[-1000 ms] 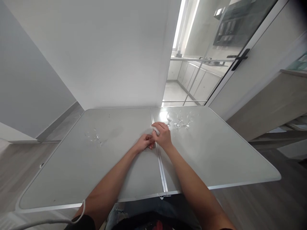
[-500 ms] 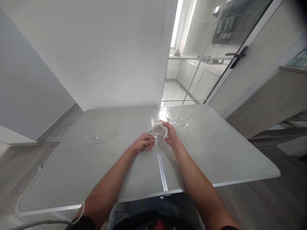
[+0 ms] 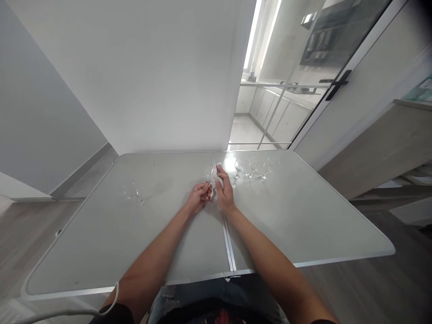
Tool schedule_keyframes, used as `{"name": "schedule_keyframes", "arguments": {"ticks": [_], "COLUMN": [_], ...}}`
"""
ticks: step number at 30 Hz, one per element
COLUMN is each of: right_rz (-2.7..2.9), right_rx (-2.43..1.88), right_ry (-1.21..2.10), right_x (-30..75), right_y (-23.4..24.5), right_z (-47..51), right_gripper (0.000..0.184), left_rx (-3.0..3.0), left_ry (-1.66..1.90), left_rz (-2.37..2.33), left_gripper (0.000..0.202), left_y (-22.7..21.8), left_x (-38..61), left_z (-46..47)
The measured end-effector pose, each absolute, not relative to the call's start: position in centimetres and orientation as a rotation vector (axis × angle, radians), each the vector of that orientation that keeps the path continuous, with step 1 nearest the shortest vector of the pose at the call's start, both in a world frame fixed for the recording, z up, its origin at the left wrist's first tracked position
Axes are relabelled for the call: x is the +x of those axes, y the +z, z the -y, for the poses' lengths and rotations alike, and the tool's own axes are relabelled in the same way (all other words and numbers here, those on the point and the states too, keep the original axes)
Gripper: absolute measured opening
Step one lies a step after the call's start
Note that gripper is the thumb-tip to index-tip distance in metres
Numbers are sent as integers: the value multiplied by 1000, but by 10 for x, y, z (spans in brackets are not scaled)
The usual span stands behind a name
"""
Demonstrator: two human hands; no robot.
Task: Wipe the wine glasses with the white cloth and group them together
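A clear stemmed glass (image 3: 210, 174) is held up over the middle of the table, its bowl pointing away from me. My left hand (image 3: 197, 197) is closed round its stem and foot. Against the right side of the bowl, my right hand (image 3: 225, 192) presses a white cloth (image 3: 218, 178), most of which the fingers and palm hide. Just beyond the right hand, three similar stemmed glasses stand upright in a row, the nearest glass (image 3: 236, 171) closest to the fingers.
Clear glassware (image 3: 133, 192) lies on the left half of the pale table (image 3: 101, 243); its exact number is hard to make out. A metal seam (image 3: 228, 245) crosses the tabletop. Behind stand a white wall (image 3: 162, 81) and a glazed door with a black handle (image 3: 338, 84).
My right hand has turned and slid along the bowl with the cloth, which shows less now. Both hands and the glass have shifted slightly left and away, uncovering the nearest standing glass.
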State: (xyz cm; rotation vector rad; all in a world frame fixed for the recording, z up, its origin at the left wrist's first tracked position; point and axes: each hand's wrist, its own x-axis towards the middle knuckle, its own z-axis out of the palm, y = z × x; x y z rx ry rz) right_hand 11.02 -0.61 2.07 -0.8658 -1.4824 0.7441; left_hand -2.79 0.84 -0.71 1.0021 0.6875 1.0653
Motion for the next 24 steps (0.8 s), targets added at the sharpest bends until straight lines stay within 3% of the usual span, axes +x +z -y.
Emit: {"name": "schedule_keyframes", "arguments": {"ticks": [3,6,13,18,24], "right_rz": [1938,2156,1919,1679,1371], "right_rx": [-837,-883,-1308,-1467,-1022], "right_ry": [272,0,-127,159,1083], "right_x": [113,116,123,129,156], "right_y": [22,27,34,37,45], "right_z": [3,2,6,2,-10], "right_gripper": [25,31,15,15,24], "left_rx": [1165,1383,1852,1800,1511], "left_ry": [1097,1128,888,822,778], "left_rz": [-822,-956,-925,-909,-770], "left_gripper": [27,14,22,28,41], "left_y": [-15,-18,-6,0,-2], "left_x": [-25,-23,-23,-24,-28], "left_z": [-9,-7,7,9,5]}}
